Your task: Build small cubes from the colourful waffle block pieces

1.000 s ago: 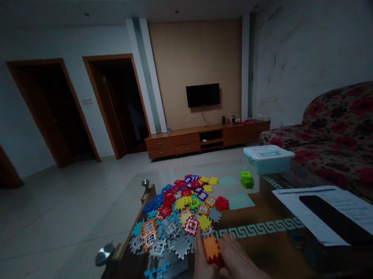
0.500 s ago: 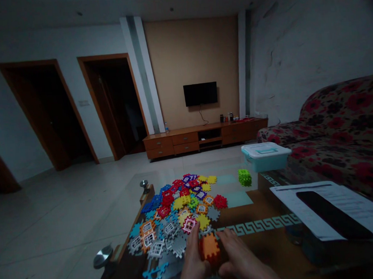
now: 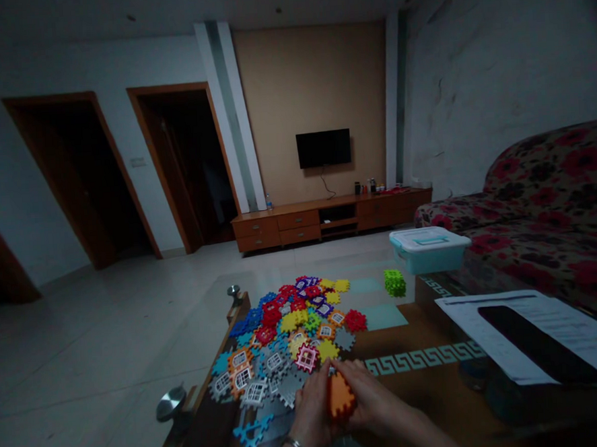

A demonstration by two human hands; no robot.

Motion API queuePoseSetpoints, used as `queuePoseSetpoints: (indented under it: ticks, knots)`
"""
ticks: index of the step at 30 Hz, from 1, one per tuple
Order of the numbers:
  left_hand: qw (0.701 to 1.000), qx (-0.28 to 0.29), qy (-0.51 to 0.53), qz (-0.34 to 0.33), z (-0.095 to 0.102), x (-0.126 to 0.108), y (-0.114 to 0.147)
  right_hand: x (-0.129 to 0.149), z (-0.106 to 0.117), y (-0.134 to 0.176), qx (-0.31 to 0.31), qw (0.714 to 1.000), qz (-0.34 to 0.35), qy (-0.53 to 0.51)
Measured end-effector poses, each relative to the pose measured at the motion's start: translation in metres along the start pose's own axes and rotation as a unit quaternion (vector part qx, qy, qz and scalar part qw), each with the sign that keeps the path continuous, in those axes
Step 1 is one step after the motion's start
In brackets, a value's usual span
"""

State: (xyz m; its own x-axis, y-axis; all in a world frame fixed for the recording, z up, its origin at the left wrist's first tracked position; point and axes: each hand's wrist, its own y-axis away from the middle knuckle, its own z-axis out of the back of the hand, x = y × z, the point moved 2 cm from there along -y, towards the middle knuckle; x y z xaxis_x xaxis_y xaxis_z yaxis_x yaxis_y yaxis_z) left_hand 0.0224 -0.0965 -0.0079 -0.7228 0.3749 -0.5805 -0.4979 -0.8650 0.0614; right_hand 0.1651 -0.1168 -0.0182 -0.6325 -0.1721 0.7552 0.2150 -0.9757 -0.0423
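Observation:
Between my two hands is an orange block [image 3: 341, 397] put together from notched interlocking pieces. My left hand [image 3: 314, 406] presses against its left side, fingers pointing forward. On the other side my right hand [image 3: 367, 393] closes round it, its fingertips meeting the left ones at the far edge. Just beyond the fingers lie a pink window piece [image 3: 307, 357] and a yellow notched piece [image 3: 328, 350]. A heap of loose colourful pieces [image 3: 284, 325] spreads over the glass table to the left. A blue triangular piece [image 3: 253, 432] lies left of my left wrist.
A green cube [image 3: 394, 283] of similar pieces stands farther back on the table [image 3: 411, 334]. Behind it is a lidded turquoise box [image 3: 430, 249]. To the right, a black phone-like slab [image 3: 538, 344] rests on paper sheets [image 3: 463, 314]. A metal knob [image 3: 170, 403] sits at the left edge.
My right hand has moved left onto the orange block, its fingers now closed against it. Both hands' fingertips have come together. The view has shifted slightly.

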Motion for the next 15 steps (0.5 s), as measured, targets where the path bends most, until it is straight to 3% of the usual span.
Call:
queuePoseSetpoints:
  ticks: [8, 12, 15]
  knots:
    - [0.998, -0.037, 0.044, -0.025, -0.026, 0.028, -0.015, -0.005, 0.002, 0.003, -0.002, 1.000, 0.029, 0.004]
    - [0.995, -0.035, 0.080, -0.039, -0.015, 0.021, -0.008, -0.002, 0.012, 0.007, 0.006, 0.997, 0.068, -0.039]
    - [0.992, 0.002, 0.121, -0.041, 0.001, 0.013, 0.000, 0.006, 0.020, 0.008, 0.012, 0.993, 0.090, -0.070]
